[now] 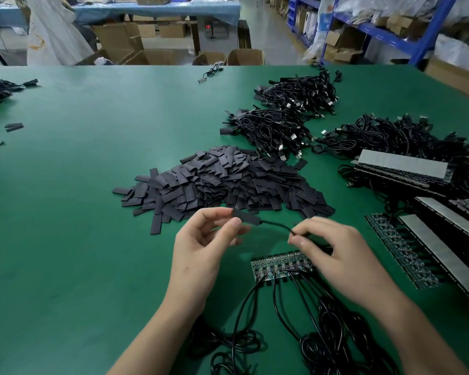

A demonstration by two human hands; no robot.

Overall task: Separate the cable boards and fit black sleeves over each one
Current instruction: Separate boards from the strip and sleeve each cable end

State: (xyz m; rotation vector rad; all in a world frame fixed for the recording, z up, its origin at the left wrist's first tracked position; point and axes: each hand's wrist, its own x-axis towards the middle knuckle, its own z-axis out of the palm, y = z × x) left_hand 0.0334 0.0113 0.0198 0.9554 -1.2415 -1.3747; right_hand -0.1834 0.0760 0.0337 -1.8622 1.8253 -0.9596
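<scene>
Coiled cables [322, 342] trail from the board strip [279, 266]. Above it, left hand [201, 244] pinches a black sleeve [245, 217] between thumb and fingertips, and right hand [341, 255] pinches its lead [276, 226] just behind. Sleeve probably light and floppy, so hold by the edges and keep the lead short.

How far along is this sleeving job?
Looks done: heaps of black cables with sleeved ends, further back. In hand: the left hand pinches a flat black sleeve on one cable; the right hand holds its wire. Left: the green strip of joined boards, more strips on the right, a pile of loose sleeves.
</scene>
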